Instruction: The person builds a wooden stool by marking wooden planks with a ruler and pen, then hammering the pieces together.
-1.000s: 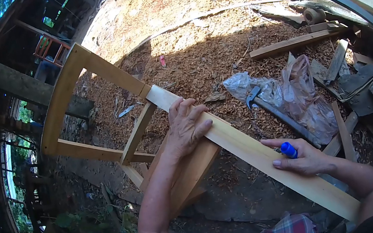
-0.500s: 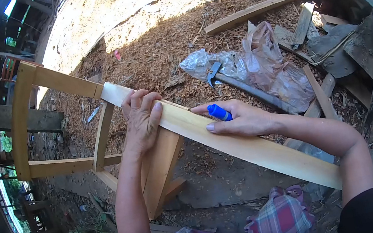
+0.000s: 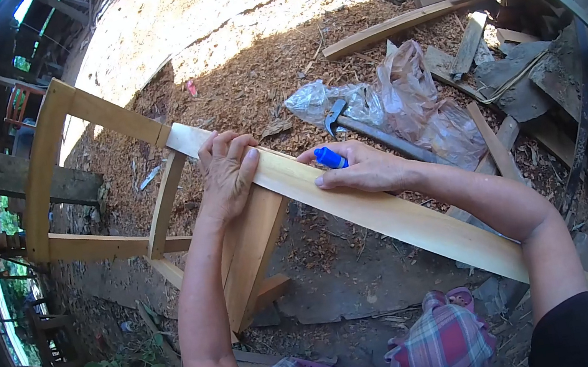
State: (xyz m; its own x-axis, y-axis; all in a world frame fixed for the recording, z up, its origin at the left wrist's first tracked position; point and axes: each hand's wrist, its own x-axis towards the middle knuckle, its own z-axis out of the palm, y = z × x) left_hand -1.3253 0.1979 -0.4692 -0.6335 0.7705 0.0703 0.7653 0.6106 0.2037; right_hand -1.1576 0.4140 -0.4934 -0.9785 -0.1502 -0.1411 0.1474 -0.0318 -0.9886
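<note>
Board of pale wood slants from the wooden frame — left hand clamped over its upper part, right hand pinching its far edge while holding a blue-capped object — with a hammer lying beside plastic bags.

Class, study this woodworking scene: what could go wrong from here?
The long pale wooden board might slip on the angled wooden frame if the left hand eases off. The blue capped marker, tucked in the right hand, could drop into the brown wood shavings.
</note>
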